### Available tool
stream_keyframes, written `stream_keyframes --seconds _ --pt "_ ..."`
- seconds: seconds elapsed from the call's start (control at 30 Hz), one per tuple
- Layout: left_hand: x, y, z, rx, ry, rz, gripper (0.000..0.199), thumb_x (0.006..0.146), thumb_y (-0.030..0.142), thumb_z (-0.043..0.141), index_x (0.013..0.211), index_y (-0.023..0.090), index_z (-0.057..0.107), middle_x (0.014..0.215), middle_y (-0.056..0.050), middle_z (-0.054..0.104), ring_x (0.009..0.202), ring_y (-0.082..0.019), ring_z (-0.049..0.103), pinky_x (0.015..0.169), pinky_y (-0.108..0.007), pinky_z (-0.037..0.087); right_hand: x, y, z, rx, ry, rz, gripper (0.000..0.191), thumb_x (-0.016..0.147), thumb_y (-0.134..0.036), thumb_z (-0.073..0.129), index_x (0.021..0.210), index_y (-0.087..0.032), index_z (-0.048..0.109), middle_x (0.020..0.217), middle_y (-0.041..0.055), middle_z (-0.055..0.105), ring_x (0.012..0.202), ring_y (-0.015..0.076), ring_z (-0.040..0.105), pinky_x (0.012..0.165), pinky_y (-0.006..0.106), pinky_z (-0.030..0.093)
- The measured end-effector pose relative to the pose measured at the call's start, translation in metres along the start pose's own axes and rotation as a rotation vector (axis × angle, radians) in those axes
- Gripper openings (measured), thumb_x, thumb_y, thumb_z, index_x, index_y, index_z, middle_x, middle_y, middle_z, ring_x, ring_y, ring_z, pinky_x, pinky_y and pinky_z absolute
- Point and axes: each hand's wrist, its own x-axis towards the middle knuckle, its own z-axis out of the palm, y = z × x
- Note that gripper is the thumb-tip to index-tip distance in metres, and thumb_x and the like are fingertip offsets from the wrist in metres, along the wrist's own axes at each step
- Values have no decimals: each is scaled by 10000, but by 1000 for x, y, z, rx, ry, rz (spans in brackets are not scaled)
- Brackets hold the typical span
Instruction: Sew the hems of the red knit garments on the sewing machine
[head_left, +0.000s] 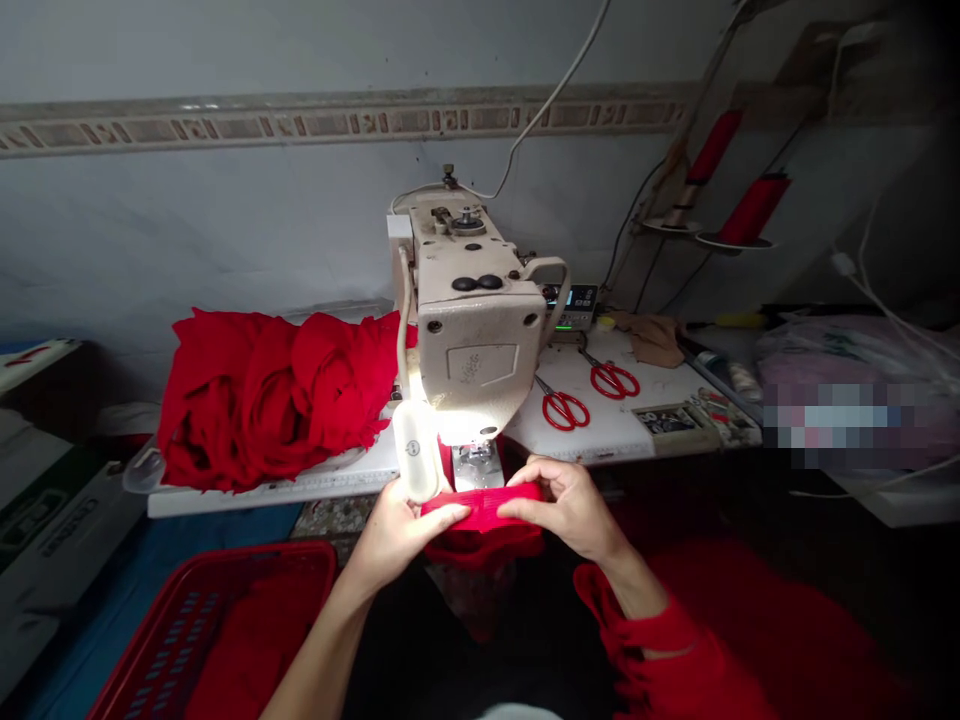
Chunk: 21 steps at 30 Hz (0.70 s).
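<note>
The left hand (394, 530) and right hand (574, 505) pinch opposite ends of a red fabric band (484, 510) at the near side of the sewing machine (480, 355). Work appears unfinished: a red cloth heap (277, 400) lies left, more cloth (251, 640) in the near-left basket (300, 548); stitching is indiscernible.

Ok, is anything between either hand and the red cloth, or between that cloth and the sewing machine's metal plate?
Nothing visible. The left hand and right hand both hold the red cloth, just before the metal plate. The white lamp hangs left of the plate.
</note>
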Motion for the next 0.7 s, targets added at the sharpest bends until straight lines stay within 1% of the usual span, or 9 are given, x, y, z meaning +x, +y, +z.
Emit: stream_keyframes --seconds 0.1,0.17,0.23,0.27,0.33,0.4,0.47,0.53,0.7 --pt "-15 6 -10 224 -68 35 254 874 318 758 769 185 569 718 30 550 646 -129 511 597 -239 404 -12 -12 -6 -163 -141 -119 237 755 -328 884 783 -190 694 775 -6 619 661 138 543 602 268 416" --pt "-24 5 -13 409 -76 156 248 923 224 665 733 190 510 703 36 505 626 -116 461 591 -241 349 -19 -15 -6 -277 -142 -196 156 829 -198 782 764 -201 640 761 -12 598 663 136 537 613 273 397" --pt "-33 1 -11 558 -65 353 247 948 121 552 723 196 484 698 28 488 619 -120 438 591 -257 319 -27 -11 -2 -380 -78 -292 175 836 -51 639 786 -214 600 745 -19 569 656 135 531 620 276 389" --pt "-37 -2 -8 618 -30 466 262 947 80 509 716 199 477 686 24 475 610 -126 421 585 -269 302 -30 -6 1 -428 -24 -364 221 819 0 582 804 -221 585 738 -22 557 649 134 524 623 277 389" --pt "-43 -9 -2 703 81 683 308 938 27 462 688 206 461 644 20 427 588 -145 372 571 -303 255 -36 4 8 -500 101 -540 292 798 56 534 839 -231 562 708 -31 534 621 134 502 618 277 392" --pt "-46 -16 5 734 188 829 346 927 -12 440 660 209 444 614 19 383 576 -163 325 570 -336 210 -39 14 14 -531 208 -691 321 810 80 534 858 -237 545 676 -39 511 594 136 481 602 275 396" --pt "-46 -21 9 739 239 907 355 923 -26 451 655 207 446 608 17 366 577 -169 303 578 -355 184 -39 20 19 -531 267 -766 342 810 99 537 866 -239 532 664 -40 501 584 138 478 591 272 406" --pt "-45 -24 10 748 263 944 348 924 -27 477 663 202 457 613 16 359 586 -170 298 586 -362 175 -36 22 23 -525 293 -780 355 802 110 532 866 -239 521 671 -34 508 592 142 493 590 270 424" --pt "-42 -28 10 768 278 937 358 922 -53 478 670 200 449 624 13 353 606 -169 290 596 -367 175 -31 22 26 -519 327 -778 351 807 107 545 866 -237 514 678 -29 513 598 142 515 585 266 443"
